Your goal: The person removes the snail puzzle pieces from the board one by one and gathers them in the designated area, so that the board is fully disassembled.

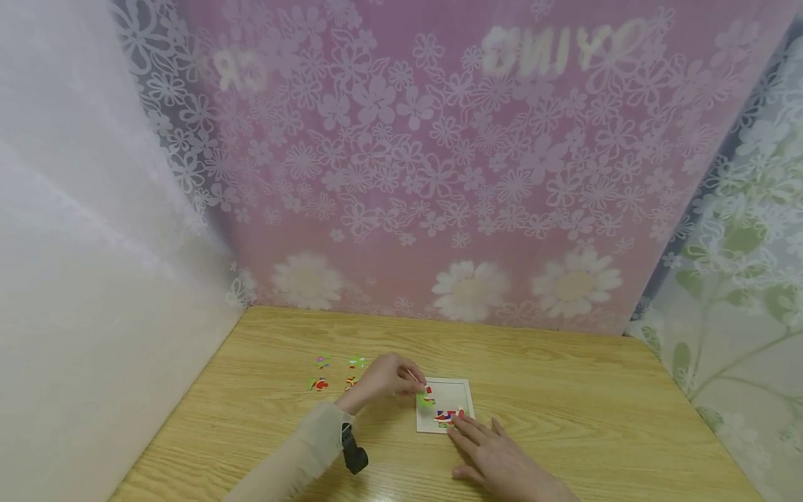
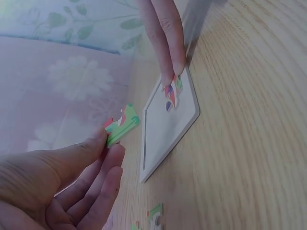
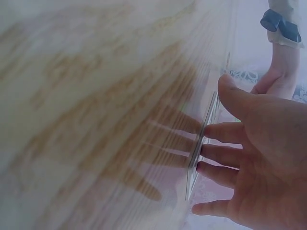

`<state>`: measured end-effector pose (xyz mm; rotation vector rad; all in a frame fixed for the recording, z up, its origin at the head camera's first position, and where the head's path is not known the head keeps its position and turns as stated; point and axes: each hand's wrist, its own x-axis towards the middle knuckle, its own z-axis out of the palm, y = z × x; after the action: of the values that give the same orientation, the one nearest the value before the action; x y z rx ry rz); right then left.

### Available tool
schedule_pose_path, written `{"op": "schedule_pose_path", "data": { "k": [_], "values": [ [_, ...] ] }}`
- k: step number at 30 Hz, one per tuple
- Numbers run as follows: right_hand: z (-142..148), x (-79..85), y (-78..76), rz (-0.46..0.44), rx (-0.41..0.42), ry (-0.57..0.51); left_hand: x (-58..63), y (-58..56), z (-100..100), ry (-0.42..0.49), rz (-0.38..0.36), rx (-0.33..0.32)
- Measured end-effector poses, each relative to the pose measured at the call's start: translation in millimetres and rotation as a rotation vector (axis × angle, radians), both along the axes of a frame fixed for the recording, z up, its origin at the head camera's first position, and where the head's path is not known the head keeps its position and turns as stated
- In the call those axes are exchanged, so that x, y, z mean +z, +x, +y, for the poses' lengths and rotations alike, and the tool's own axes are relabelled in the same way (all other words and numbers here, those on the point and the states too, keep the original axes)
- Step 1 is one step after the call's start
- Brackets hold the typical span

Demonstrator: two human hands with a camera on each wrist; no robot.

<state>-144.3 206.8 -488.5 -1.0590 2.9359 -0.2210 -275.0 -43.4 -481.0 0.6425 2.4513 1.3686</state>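
Observation:
Between thumb and fingertips, my left hand pinches a green, red and white jigsaw puzzle piece. It is held over the left side of a white square puzzle tray, and the left wrist view shows it raised off the tray. Joined or adjacent colourful puzzle pieces lie in the tray's near part. My right hand has its fingers extended, with fingertips resting on those pieces at the near right of the tray. Its fingertips partly cover them. In the right wrist view the tray appears edge-on.
Several loose puzzle pieces lie on the wooden table left of the tray, some partly behind the left hand. A pink flowered cloth stands at the table's back edge. A black wrist device sits on the left forearm.

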Motion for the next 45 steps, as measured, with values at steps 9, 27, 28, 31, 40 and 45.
{"op": "schedule_pose_path", "data": {
  "k": [9,27,28,31,40,45],
  "values": [
    [1.0,-0.4,-1.3,-0.03,0.001,-0.003,-0.9,-1.9,-24.2,-0.012,0.043,-0.029],
    [2.4,-4.9,-4.7,-0.055,0.011,-0.014,2.0,3.2,-94.5,0.019,-0.028,0.049],
    [2.5,-5.1,-4.8,-0.057,0.01,-0.015,2.6,3.7,-98.0,0.015,-0.031,0.051],
    [3.1,-5.2,-4.8,-0.064,0.005,-0.024,5.0,4.0,-107.9,0.003,-0.022,0.07],
    [3.3,-5.9,-4.9,-0.084,0.004,-0.031,7.9,4.7,-141.9,-0.007,-0.003,0.098],
    [3.3,-7.7,-5.4,-0.07,0.008,-0.033,3.8,6.9,-159.5,-0.01,0.006,0.096]
  ]
}}
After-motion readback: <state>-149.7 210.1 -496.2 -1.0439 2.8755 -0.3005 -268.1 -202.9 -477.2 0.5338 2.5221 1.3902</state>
